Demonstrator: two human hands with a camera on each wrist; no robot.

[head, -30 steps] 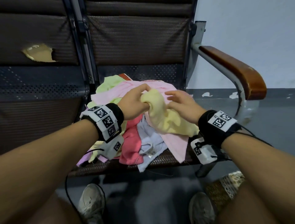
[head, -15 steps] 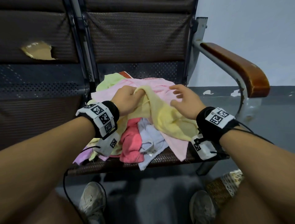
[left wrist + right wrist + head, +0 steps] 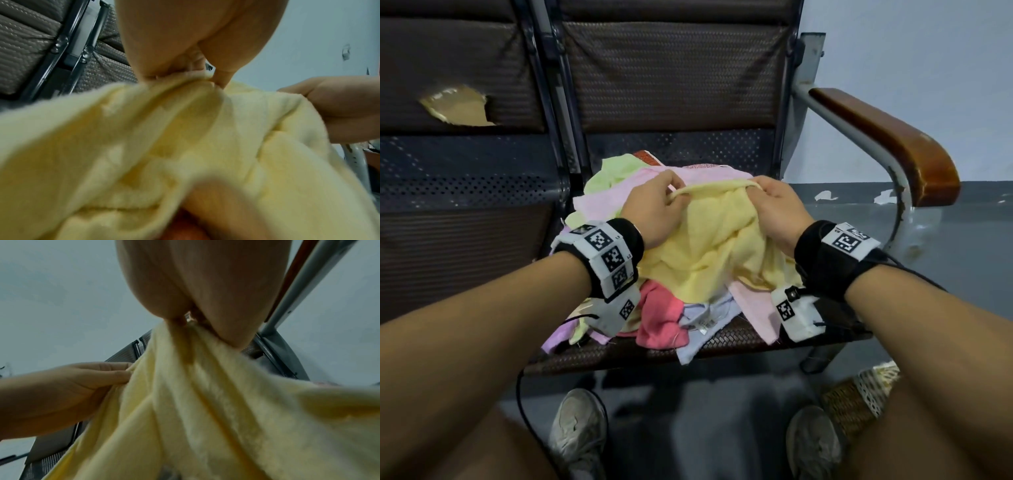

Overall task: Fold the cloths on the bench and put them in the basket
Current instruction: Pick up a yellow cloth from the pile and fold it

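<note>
Dark woven bench (image 3: pixel 726 346) fills the far half of the head view, torn patch (image 3: pixel 457 108) in the left backrest, brown wooden armrest (image 3: pixel 887 144) on a grey metal tube at right. On the right seat a heap of cloths (image 3: pixel 654 308): pale green at the far left, pink spread under the rest, red and lavender ones at the near edge, lavender one hanging over the seat front. Yellow cloth (image 3: pixel 709 246) lies on top of the heap, its far edge lifted and stretched between both hands, the rest draped toward the near side. Left hand (image 3: pixel 657 209) pinches the left end of that edge, thumb against curled fingers; right hand (image 3: pixel 777 209) pinches the right end the same way, fabric bunched at the fingertips in both wrist views. Wicker basket (image 3: pixel 859 397) sits on the floor near right, partly hidden behind the right forearm. Two light shoes (image 3: pixel 578 428) on grey floor below the bench.
</note>
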